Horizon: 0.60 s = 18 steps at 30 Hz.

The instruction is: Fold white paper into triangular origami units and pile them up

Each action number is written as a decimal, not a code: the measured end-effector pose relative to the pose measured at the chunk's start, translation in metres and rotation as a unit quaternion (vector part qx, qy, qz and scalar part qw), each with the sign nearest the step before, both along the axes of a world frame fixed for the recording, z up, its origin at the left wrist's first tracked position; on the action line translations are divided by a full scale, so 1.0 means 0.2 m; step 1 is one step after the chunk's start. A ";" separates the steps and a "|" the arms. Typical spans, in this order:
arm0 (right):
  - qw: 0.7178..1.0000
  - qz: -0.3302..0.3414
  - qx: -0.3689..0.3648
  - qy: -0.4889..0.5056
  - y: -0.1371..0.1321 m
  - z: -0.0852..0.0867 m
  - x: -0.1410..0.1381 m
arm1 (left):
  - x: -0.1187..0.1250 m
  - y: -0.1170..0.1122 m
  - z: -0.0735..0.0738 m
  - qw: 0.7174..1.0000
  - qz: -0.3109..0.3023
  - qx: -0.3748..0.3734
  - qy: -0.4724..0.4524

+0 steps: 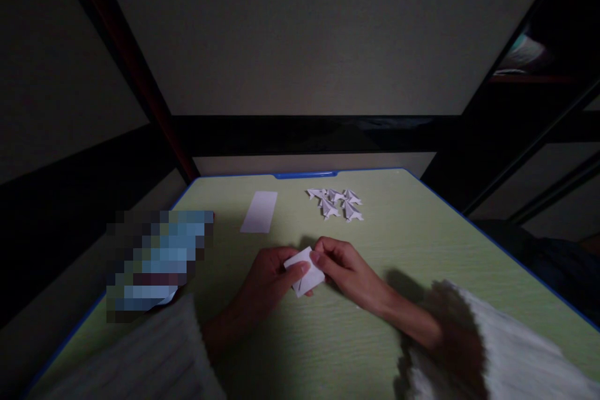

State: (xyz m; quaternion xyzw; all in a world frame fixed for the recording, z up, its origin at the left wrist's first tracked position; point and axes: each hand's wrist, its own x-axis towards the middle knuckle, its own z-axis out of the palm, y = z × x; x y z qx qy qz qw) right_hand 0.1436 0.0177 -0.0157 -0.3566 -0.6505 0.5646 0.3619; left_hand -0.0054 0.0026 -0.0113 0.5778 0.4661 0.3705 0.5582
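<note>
Two hands had hold of one small folded paper (309,281), tilted so that a corner pointed toward the far edge of the table. The left hand (269,272) pinched it from its left side, thumb laid flat across the upper face and fingers curled beneath. The right hand (345,265) gripped the upper right side, its thumb near the top corner and its fingers bent in close; neither grip left a gap around the paper. The paper was above the table (422,244), midway between its left and right edges and well short of the far edge. A ribbed pale sleeve covered each forearm.

Farther out, five folded paper figures (329,211) lay in a tight cluster toward the middle of the far edge. A plain oblong sheet (259,212) lay flat to their left, nearer the far left corner. A blurred-out bluish object (164,256) lay along the left edge; what it was could not be told. A blue handle (304,175) sat at the middle of the far edge, and a pale panel (304,44) rose behind it.
</note>
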 end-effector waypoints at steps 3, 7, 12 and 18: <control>0.999 0.034 0.014 -0.021 -0.01 0.01 0.01 | 0.00 -0.01 0.01 1.000 -0.005 -0.001 -0.006; 0.998 0.036 0.031 -0.036 -0.02 0.02 0.01 | 0.00 -0.01 0.00 1.000 0.000 -0.007 -0.002; 0.997 0.011 0.056 -0.057 -0.03 0.01 0.01 | 0.01 -0.01 0.00 1.000 -0.011 -0.003 0.013; 1.000 0.030 0.000 -0.004 -0.02 0.00 0.00 | 0.01 -0.01 0.00 0.999 -0.011 0.011 0.037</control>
